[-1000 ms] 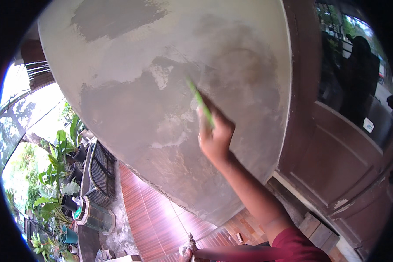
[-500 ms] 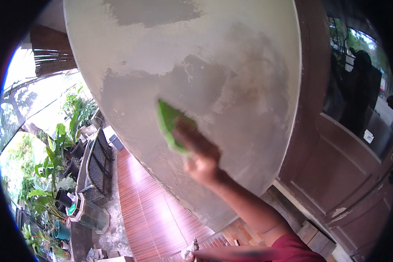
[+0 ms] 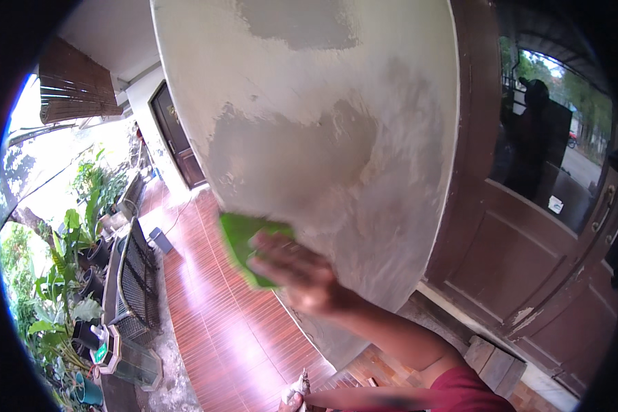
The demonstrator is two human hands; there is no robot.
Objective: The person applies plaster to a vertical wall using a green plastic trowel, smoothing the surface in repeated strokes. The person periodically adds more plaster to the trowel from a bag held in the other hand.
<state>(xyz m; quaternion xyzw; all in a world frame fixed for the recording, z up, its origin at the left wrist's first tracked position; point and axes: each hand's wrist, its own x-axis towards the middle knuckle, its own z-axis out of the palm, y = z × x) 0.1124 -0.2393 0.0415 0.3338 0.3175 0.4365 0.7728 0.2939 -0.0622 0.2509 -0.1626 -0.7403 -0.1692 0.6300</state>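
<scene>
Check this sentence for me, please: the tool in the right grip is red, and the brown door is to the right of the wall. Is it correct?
Not entirely: the head view shows that the tool in the right grip is green, not red. The brown door is indeed to the right of the wall.

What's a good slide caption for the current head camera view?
Right hand holding a flat green tool at the left edge of a patchy gray wall.

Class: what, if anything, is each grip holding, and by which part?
The right grip holds a flat green tool by its right side. The left grip holds a pale object; which part cannot be told.
</scene>
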